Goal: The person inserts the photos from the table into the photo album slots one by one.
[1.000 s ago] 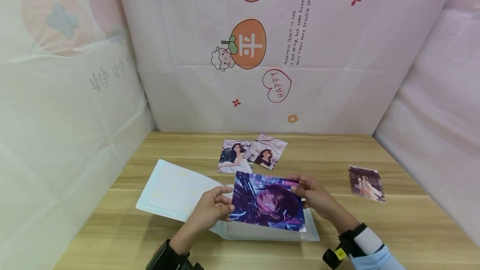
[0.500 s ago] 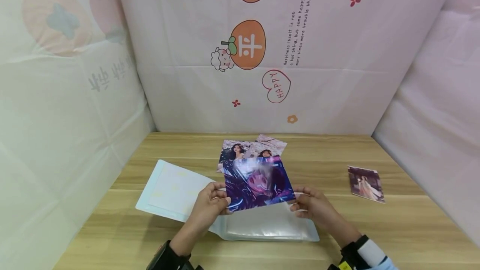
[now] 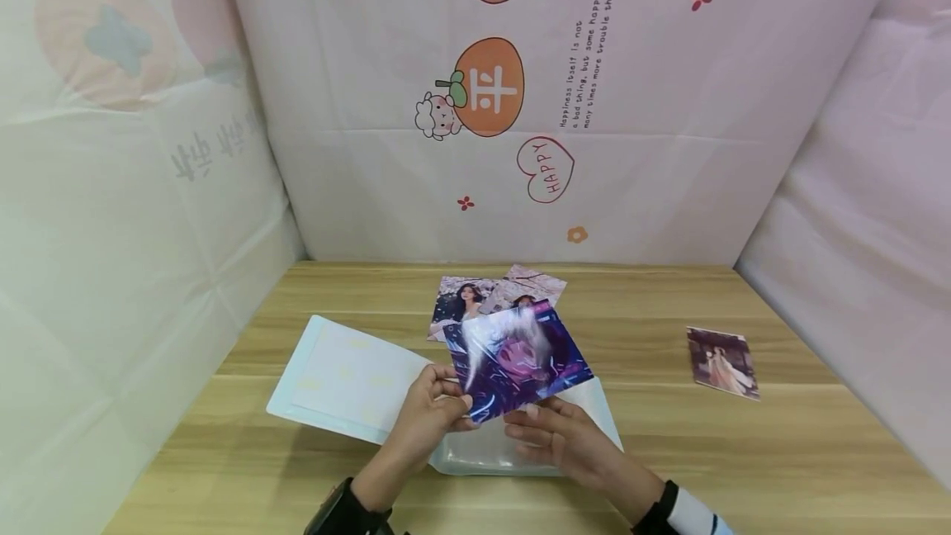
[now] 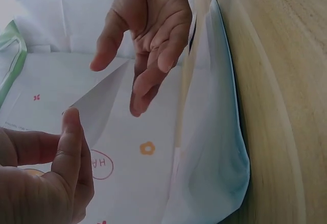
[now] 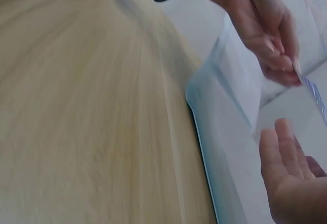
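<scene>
Right hand (image 3: 557, 440) has let go of the purple photo (image 3: 518, 360) and dropped under it, fingers relaxed — left hand (image 3: 431, 407) alone pinches its corner, photo tilted above the open album (image 3: 349, 378).

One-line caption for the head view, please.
Left hand pinches a purple photo above an open album; right hand open beneath it.

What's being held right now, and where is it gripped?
The left hand pinches the purple photo at its lower left corner; the right hand holds nothing.
</scene>
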